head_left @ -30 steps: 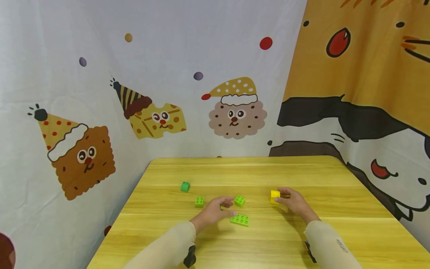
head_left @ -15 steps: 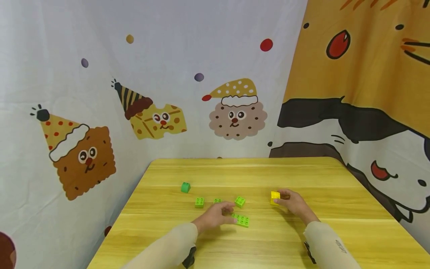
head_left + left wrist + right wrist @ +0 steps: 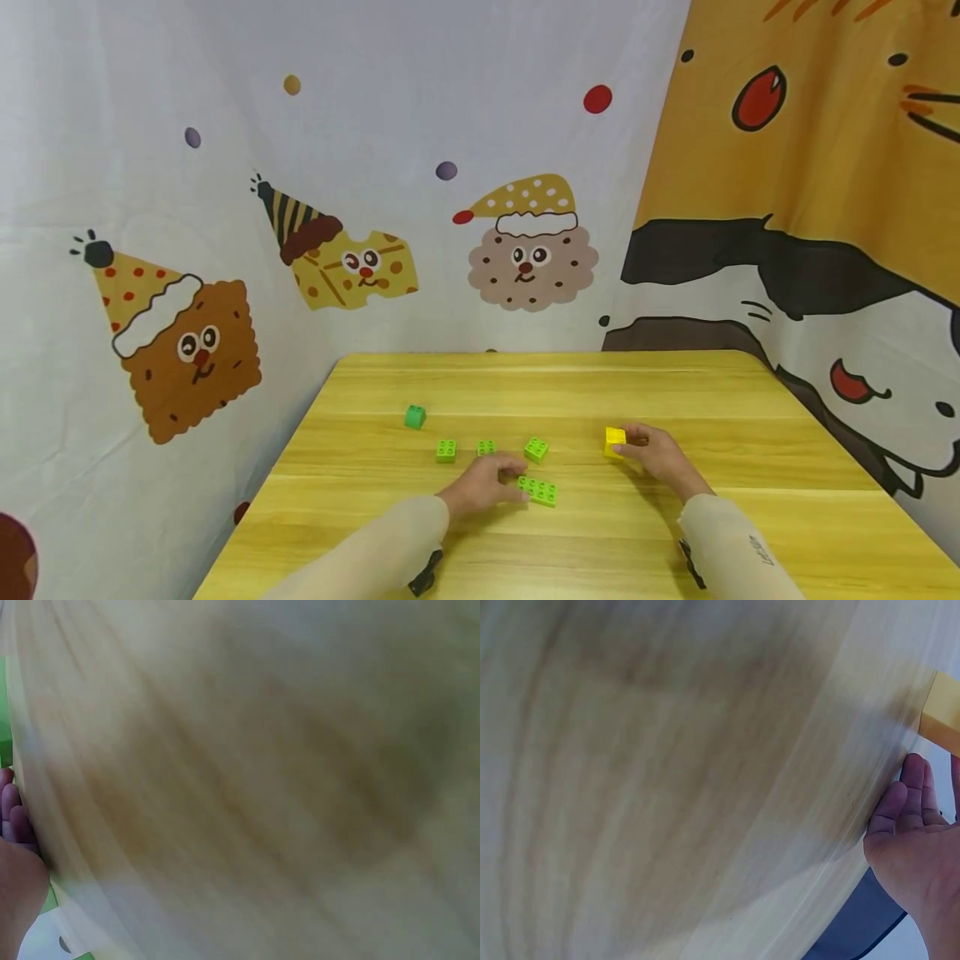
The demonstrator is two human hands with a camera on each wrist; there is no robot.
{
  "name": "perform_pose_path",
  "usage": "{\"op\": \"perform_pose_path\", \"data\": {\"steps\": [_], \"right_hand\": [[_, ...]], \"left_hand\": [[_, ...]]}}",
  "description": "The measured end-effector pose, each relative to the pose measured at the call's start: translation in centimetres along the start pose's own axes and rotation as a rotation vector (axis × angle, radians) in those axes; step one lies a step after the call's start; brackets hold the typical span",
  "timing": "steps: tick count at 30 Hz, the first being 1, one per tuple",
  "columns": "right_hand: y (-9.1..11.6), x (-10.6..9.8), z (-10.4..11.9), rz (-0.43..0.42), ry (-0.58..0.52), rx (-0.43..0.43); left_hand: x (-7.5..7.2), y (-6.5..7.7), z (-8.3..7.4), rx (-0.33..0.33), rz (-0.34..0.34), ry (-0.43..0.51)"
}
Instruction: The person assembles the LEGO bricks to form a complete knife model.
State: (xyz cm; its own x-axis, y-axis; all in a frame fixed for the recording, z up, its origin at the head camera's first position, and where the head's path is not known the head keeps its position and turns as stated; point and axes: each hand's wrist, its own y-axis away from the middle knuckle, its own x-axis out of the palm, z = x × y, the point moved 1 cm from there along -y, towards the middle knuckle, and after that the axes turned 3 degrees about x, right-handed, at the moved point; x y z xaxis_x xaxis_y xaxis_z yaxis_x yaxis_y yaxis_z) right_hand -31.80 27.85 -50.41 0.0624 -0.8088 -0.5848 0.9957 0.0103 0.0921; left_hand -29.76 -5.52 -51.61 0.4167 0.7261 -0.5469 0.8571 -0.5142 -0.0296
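My right hand [image 3: 660, 456] holds a yellow toy building brick [image 3: 614, 437] at the table's right side, thumb in front and fingers behind. In the right wrist view, this hand [image 3: 922, 825] shows beside the brick [image 3: 943, 712] at the right edge. My left hand [image 3: 482, 485] is low over the table, fingers loosely bent, its thumb at the left end of a long lime-green brick [image 3: 542, 492]. Whether it grips that brick cannot be told. A square lime-green brick [image 3: 536, 449] lies behind the long one. Another [image 3: 486, 448] is partly hidden by the left hand.
Left of the left hand lies another square lime-green brick [image 3: 446, 451]. A darker green brick with a curved side [image 3: 415, 417] stands farther back. The wooden table [image 3: 570, 387] ends at a cartoon-printed curtain [image 3: 420, 333].
The left hand has shifted slightly right, to the long lime-green brick's end, uncovering part of a square lime-green brick behind it. The right hand and yellow brick stay almost still.
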Motion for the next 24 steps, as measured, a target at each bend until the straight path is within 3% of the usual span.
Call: {"op": "perform_pose_path", "data": {"steps": [14, 24], "right_hand": [[0.22, 0.08, 0.10, 0.025, -0.032, 0.012], [0.31, 0.64, 0.20, 0.008, 0.008, -0.032]], "left_hand": [[0.45, -0.44, 0.21, 0.072, 0.003, -0.112], [0.56, -0.50, 0.36, 0.075, 0.013, -0.132]]}}
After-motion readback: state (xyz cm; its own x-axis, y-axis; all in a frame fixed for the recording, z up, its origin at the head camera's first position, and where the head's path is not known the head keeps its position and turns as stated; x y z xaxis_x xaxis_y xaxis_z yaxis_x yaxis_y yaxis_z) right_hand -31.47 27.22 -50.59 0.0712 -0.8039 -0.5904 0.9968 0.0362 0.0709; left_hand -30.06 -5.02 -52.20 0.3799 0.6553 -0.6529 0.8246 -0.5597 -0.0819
